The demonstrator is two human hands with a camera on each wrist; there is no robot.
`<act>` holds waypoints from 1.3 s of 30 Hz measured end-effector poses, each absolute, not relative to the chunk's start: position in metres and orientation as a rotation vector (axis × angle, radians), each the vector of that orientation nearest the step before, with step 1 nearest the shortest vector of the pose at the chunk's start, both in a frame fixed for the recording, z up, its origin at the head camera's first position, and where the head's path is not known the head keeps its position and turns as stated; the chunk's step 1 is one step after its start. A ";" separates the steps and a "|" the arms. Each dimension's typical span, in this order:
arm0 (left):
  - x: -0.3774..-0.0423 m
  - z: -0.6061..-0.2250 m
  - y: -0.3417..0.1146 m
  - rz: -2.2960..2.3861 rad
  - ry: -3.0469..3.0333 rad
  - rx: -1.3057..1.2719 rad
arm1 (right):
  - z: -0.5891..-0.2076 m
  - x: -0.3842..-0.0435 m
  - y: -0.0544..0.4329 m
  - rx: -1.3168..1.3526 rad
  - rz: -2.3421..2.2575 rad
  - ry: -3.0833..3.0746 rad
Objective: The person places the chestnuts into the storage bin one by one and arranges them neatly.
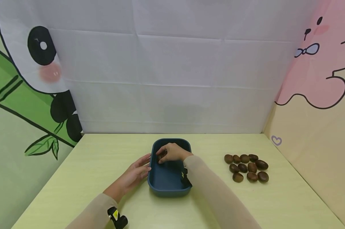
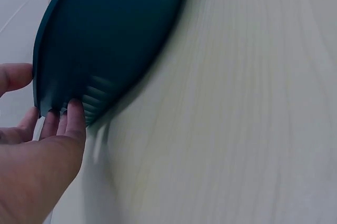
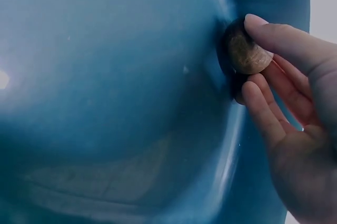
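Note:
A dark blue rectangular tray [image 1: 168, 192] with rounded corners sits on the table. My left hand [image 1: 133, 176] rests against its left wall, fingers fairly straight; in the left wrist view the fingertips [image 2: 76, 109] touch the outer side. Inside the tray, toward its far left, my right hand [image 1: 173, 152] pinches a brown chestnut [image 3: 250, 55] between thumb and fingers. A second dark chestnut [image 3: 238, 88] shows just below it in the right wrist view, close to the fingertips and partly hidden. The sleeve covers some of the tray's right side.
Several loose brown chestnuts [image 1: 252, 167] lie in rough rows on the table [image 1: 278, 203], right of the tray. A white cloth [image 1: 178, 63] hangs behind the table, with printed cartoon panels at both sides.

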State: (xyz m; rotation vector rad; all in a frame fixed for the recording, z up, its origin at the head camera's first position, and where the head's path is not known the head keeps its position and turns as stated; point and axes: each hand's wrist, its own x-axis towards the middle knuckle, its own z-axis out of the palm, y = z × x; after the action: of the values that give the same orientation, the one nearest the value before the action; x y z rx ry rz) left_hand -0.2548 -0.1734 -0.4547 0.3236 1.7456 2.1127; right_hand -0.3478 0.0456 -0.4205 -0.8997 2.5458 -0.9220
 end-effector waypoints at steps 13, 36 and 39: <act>-0.256 -0.456 -0.173 2.114 1.754 0.317 | -0.421 -0.350 0.049 -0.895 -0.958 2.573; -0.255 -0.455 -0.173 2.114 1.759 0.343 | -0.357 -0.344 0.100 -0.946 -0.860 2.536; -0.254 -0.454 -0.173 2.112 1.769 0.350 | -0.355 -0.342 0.118 -0.943 -0.863 2.534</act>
State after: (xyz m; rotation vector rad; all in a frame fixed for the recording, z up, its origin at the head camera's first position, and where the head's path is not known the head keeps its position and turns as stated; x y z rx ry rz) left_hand -0.2544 -0.1733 -0.4544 0.3502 1.7694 2.1115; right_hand -0.3418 0.1184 -0.3547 -0.9426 2.5336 -0.8632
